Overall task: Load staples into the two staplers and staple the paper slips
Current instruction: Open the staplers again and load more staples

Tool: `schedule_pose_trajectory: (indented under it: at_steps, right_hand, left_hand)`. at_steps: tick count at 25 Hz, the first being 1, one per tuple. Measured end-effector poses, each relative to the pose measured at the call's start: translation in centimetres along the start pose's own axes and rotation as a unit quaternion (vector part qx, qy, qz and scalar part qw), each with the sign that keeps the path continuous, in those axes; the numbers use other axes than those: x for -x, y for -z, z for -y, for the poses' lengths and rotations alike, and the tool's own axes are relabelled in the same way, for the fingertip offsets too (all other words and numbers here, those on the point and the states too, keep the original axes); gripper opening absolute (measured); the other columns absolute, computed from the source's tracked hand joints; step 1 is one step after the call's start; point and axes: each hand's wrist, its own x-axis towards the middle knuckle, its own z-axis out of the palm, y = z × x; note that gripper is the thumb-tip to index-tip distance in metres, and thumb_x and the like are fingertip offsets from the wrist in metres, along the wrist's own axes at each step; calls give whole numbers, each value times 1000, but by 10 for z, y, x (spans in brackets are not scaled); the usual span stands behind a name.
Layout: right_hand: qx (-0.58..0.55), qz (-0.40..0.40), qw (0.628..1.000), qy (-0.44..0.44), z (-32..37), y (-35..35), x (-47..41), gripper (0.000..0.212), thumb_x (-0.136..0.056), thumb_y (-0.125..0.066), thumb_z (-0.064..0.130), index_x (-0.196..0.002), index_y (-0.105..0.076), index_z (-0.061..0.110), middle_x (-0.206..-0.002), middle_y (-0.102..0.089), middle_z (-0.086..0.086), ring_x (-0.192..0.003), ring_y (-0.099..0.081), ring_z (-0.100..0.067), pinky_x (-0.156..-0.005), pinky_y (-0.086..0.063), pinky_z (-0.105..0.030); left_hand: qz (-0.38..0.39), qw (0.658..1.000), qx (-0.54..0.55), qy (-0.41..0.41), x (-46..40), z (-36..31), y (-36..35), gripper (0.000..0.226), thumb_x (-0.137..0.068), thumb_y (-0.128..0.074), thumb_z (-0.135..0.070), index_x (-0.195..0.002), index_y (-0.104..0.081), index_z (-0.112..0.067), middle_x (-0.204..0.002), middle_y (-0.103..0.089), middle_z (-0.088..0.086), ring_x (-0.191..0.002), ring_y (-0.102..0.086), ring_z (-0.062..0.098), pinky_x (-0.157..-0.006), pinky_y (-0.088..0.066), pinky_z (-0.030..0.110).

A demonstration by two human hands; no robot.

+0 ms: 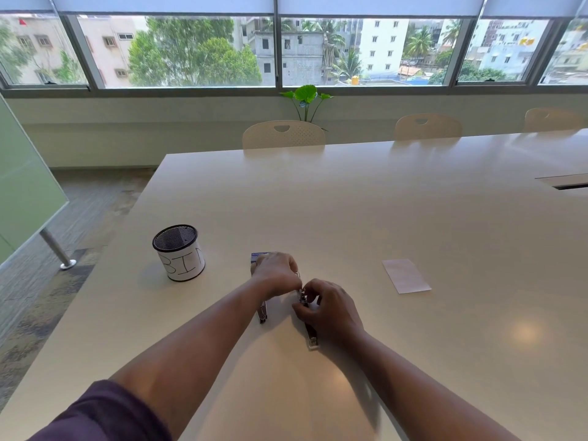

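2 hands: left hand [276,272] and right hand [329,308] fingers curled, pinching open stapler [306,313] on table [381,202].

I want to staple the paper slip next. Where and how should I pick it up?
The paper slip lies flat on the table, nothing on it. Probably slide a fingertip under its near short edge from your side and pinch that edge; no raised part offers a grip.

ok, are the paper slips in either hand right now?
No. The paper slips lie flat on the table, off to the right and apart from both hands, which work on the stapler.
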Motion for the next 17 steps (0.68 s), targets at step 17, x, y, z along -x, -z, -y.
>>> schedule_pose_trajectory:
  at_steps: [17]
  right_hand:
    - [-22,-15,1000,-8,-1,0,0,16,-83,-47,48,-93,-52,37,-76,-60,19,-70,-55,1,-58,-37,-28]
  left_hand:
    - [23,999,13,44,-7,0,10,25,-78,-53,-31,-87,-76,-26,-102,-70,-2,-117,-44,27,-95,-35,38]
